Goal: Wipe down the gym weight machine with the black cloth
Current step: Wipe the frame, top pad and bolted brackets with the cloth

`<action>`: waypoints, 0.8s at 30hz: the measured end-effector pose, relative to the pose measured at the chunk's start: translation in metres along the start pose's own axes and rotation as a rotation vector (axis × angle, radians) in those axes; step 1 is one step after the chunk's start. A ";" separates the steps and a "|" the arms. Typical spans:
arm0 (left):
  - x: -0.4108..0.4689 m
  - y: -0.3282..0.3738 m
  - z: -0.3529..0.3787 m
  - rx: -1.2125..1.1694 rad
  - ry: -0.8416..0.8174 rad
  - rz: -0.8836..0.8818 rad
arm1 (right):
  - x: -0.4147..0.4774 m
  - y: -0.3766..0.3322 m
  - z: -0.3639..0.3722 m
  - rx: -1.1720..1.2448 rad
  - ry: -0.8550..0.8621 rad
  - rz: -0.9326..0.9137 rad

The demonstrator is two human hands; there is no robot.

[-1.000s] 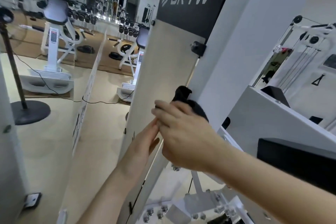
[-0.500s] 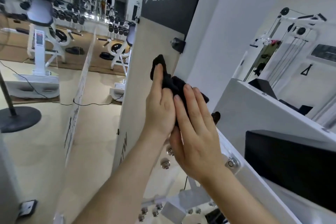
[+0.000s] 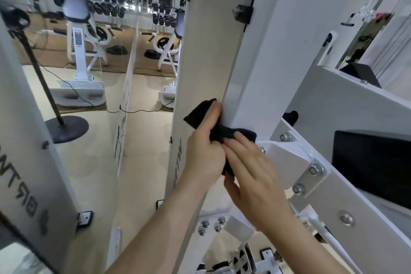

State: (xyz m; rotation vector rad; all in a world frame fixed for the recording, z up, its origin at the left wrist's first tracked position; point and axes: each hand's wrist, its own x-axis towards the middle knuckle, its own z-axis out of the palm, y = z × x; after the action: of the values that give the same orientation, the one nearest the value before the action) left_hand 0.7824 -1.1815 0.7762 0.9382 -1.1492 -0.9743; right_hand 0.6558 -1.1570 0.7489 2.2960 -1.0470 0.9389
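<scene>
The black cloth [image 3: 200,113] is wrapped round the front edge of the weight machine's white upright [image 3: 262,58], where it meets a beige side panel [image 3: 206,51]. My left hand [image 3: 203,151] presses the cloth against the beige panel, fingers laid over it. My right hand [image 3: 251,169] covers the cloth's other end on the white face of the post, fingers nearly straight. Part of the cloth is hidden between my two hands.
A bolted white bracket [image 3: 289,162] and a black pad [image 3: 373,162] sit just right of my hands. A second beige panel [image 3: 29,140] stands at left. A fan stand [image 3: 64,127] with its cable lies on the floor; more machines and dumbbell racks [image 3: 106,9] fill the back.
Both hands have slid down the post with the cloth, from just under the black knob to level with the bracket. The camera has tilted downward.
</scene>
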 end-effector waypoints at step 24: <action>-0.062 -0.141 -0.017 0.027 0.055 -0.440 | -0.085 -0.044 0.080 1.106 -0.493 1.334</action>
State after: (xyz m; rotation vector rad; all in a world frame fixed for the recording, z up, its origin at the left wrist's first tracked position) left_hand 0.7735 -1.1633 0.6226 1.2633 -0.9276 -1.2765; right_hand 0.6806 -1.1398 0.6275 2.4242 -3.0643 1.7537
